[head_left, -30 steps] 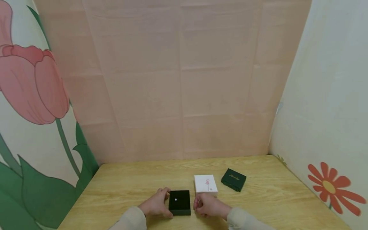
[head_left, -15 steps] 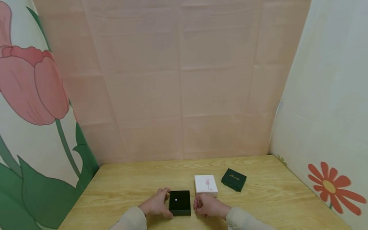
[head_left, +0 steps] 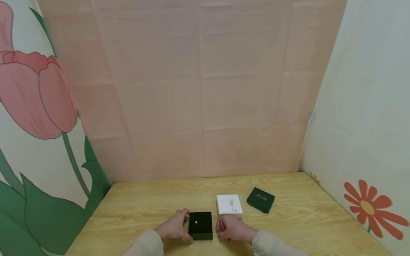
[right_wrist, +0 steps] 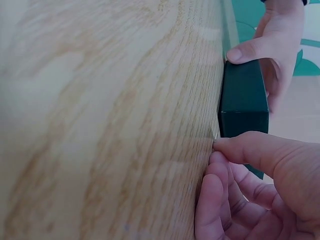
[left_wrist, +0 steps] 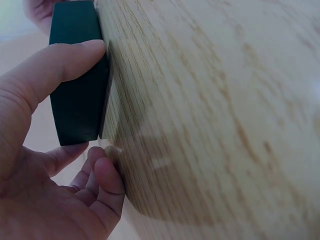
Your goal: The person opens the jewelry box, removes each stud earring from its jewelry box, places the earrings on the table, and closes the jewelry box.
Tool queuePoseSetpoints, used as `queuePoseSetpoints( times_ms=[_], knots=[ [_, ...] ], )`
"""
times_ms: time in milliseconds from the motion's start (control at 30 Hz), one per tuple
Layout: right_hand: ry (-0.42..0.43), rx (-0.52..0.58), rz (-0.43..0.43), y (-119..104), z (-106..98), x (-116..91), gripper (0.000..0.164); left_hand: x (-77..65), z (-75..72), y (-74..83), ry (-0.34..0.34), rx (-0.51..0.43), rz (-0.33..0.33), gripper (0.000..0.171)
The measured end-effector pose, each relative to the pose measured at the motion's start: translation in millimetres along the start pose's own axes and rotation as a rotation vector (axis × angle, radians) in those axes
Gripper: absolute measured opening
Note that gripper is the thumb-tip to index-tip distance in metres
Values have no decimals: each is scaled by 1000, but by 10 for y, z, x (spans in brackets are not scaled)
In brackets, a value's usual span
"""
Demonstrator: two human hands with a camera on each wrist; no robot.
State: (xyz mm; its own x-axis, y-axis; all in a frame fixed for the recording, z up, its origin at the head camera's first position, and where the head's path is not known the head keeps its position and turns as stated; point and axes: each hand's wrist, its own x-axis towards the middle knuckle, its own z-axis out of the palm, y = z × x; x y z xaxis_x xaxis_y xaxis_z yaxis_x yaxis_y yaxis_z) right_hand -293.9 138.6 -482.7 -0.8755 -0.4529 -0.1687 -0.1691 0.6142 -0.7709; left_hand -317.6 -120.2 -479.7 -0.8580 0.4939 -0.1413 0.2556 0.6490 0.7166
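An open dark green jewelry box [head_left: 200, 235] sits on the table with a black pad inside. One small pearl-like stud [head_left: 196, 222] shows on the pad's left part. My left hand [head_left: 173, 226] holds the box from its left, the thumb on the near side and fingers around the far side. Just right of the box, my right hand [head_left: 234, 228] is low at the tabletop with its thumb and finger pinched together. Between those fingertips is a tiny shiny piece [head_left: 218, 233], seemingly an earring, mostly hidden by the fingers.
Behind my right hand lies a white box [head_left: 229, 203] with a red print. Farther right is a dark green lid [head_left: 261, 200] with gold lettering. The wooden table [head_left: 153, 199] ends at a pink cloth backdrop [head_left: 205, 106].
Both hands and the boxes stay almost still. A tiny bright spot now shows at my right fingertips, which was not visible before.
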Motion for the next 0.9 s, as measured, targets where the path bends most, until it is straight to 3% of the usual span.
queuePoseSetpoints(
  times_ms=[900],
  knots=[
    [2, 6, 14, -13, -16, -26, 15, 18, 1, -15, -10, -21, -14, 79]
  ],
)
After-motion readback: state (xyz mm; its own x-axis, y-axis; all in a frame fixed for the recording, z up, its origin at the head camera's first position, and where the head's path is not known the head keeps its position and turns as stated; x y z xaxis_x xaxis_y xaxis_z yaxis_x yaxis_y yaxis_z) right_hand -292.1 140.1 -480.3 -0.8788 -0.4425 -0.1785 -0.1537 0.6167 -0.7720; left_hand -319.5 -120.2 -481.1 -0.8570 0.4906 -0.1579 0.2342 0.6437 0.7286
